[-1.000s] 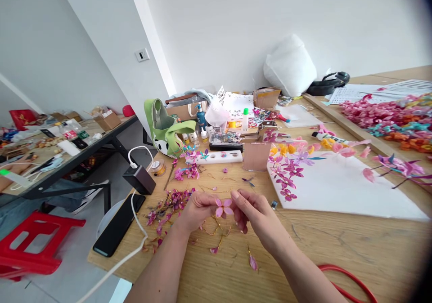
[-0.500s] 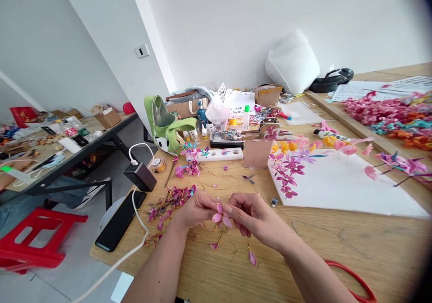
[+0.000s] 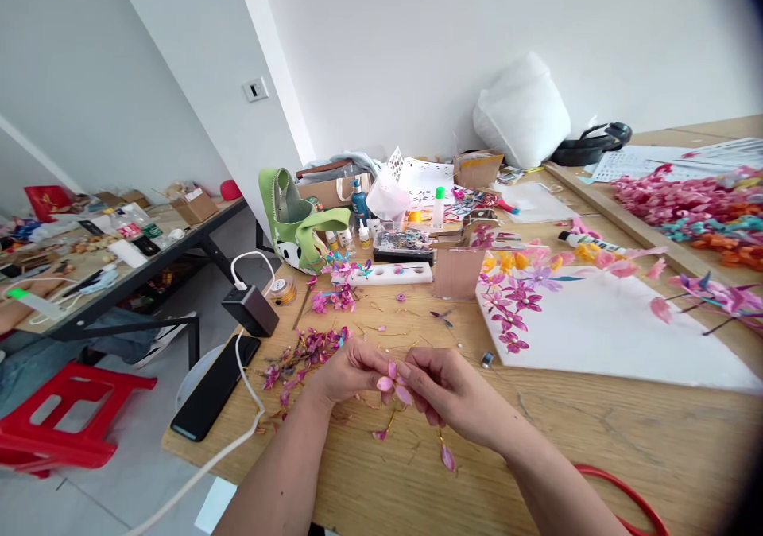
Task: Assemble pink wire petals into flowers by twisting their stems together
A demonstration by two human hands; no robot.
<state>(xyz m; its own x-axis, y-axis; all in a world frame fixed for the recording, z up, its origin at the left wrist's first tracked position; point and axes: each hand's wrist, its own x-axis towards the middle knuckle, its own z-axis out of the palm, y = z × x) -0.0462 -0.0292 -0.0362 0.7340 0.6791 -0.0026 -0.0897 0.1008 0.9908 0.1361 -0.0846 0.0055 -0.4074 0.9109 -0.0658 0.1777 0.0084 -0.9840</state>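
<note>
- Head view: both hands meeting over the wooden table [image 3: 596, 440], left hand [image 3: 349, 373] and right hand [image 3: 456, 389] pinched together on the small pink wire-framed flower [image 3: 393, 383], held just above the tabletop near the front edge.
- Looks like mid-assembly, petals being set or the stem twisted (too small to tell which). Probably calls next for a firm left pinch while the right fingertips turn the wire.
- Loose pink petal [image 3: 447, 458] lying just in front of the right wrist, heap of magenta petal scraps [image 3: 301, 353] beside the left hand, white sheet with finished purple flowers [image 3: 596, 329] off to the right.
- Versus a second ago: flower tilted from face-up to more edge-on, hands closer together and a bit lower.
</note>
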